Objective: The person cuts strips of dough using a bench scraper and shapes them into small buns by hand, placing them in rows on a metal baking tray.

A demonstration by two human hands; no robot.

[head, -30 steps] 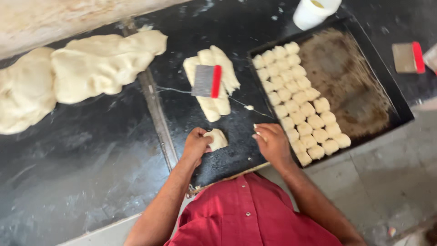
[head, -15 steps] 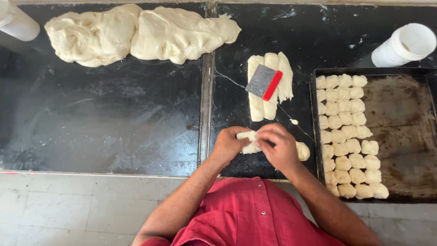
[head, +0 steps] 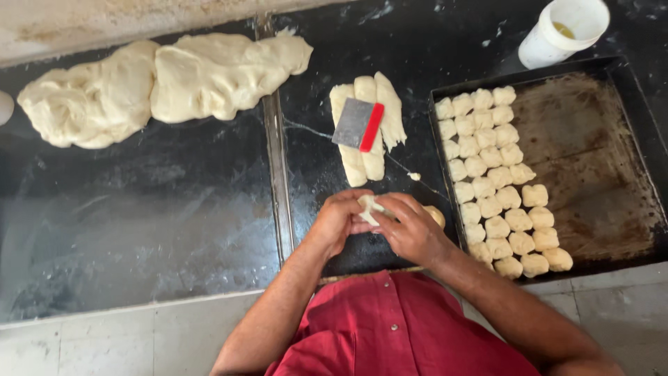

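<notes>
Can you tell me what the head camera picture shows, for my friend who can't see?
Two hands, left hand and right hand, squeeze a small dough piece together over a black counter. Dough balls fill a dark tray beside them.

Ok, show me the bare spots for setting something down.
Free: the right half of the tray, beside the rows of dough pieces; and the black counter below the big dough mass. Crowded: around the scraper on the dough strips, near both hands.

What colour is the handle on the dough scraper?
Red. The scraper has a grey metal blade with a red handle, lying on the dough strips; head view.
</notes>
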